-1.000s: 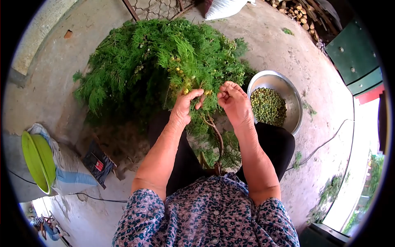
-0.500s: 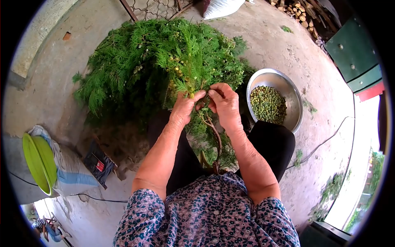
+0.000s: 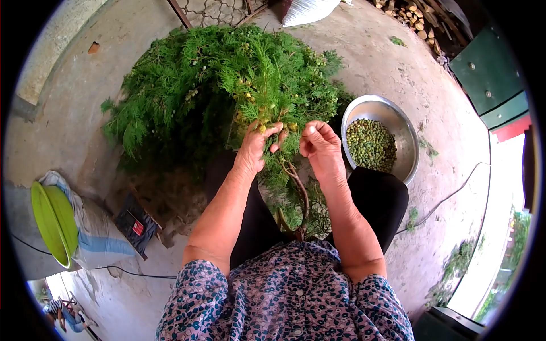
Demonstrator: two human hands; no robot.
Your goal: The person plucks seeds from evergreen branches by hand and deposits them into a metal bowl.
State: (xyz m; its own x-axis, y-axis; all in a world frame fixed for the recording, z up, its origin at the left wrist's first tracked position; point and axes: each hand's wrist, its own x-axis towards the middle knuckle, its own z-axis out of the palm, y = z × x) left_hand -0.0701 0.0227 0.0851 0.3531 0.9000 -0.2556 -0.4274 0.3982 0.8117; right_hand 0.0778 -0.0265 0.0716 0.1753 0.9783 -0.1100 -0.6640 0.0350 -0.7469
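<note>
A big heap of green conifer branches (image 3: 187,74) with small yellow-green cones lies in front of me, and a brown stem (image 3: 300,190) runs from it toward my lap. My left hand (image 3: 254,146) is closed on a sprig bearing yellowish cones (image 3: 263,128) at the heap's near edge. Just right of the sprig, apart from my left hand, my right hand (image 3: 322,149) has its fingers pinched together; what they hold, if anything, is too small to tell. Beside it stands a metal basin (image 3: 408,149) with a pile of green cones (image 3: 371,145).
Lime-green basin (image 3: 54,224) and a pale sack (image 3: 96,230) stand at the left. A white sack (image 3: 310,11) and stacked firewood (image 3: 418,23) are at the back. Green drawers (image 3: 489,74) stand right. A person (image 3: 71,315) shows at lower left.
My right hand first moved left to the sprig beside my left hand, then drew back to the right. My left hand stayed nearly in place.
</note>
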